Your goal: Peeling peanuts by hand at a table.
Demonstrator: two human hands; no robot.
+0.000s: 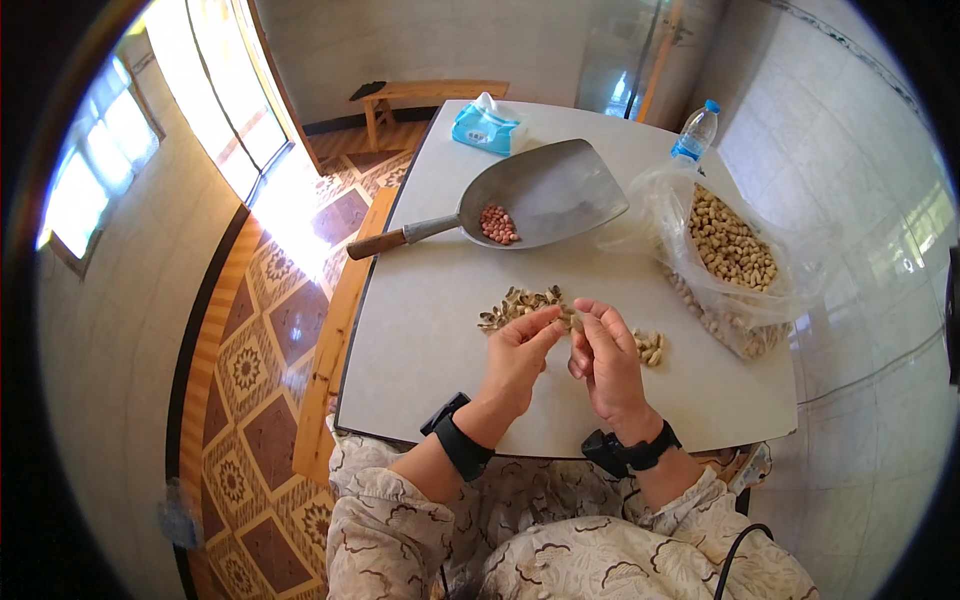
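Over the near part of the table, my left hand [517,360] and my right hand [608,362] meet fingertip to fingertip. Both are closed in a pinch on a peanut in its shell [571,319], mostly covered by the fingers. Broken peanut shells [520,306] lie in a pile just beyond my left hand. A small group of unshelled peanuts [650,348] rests to the right of my right hand. Farther back, a metal scoop [560,190] with a wooden handle holds reddish shelled peanuts [498,225].
An open clear plastic bag full of unshelled peanuts [735,245] stands at the table's right side. Behind it is a water bottle [697,130] with a blue cap. A blue tissue pack [484,126] sits at the far edge. Wooden benches [435,90] stand beyond and left of the white table [420,370].
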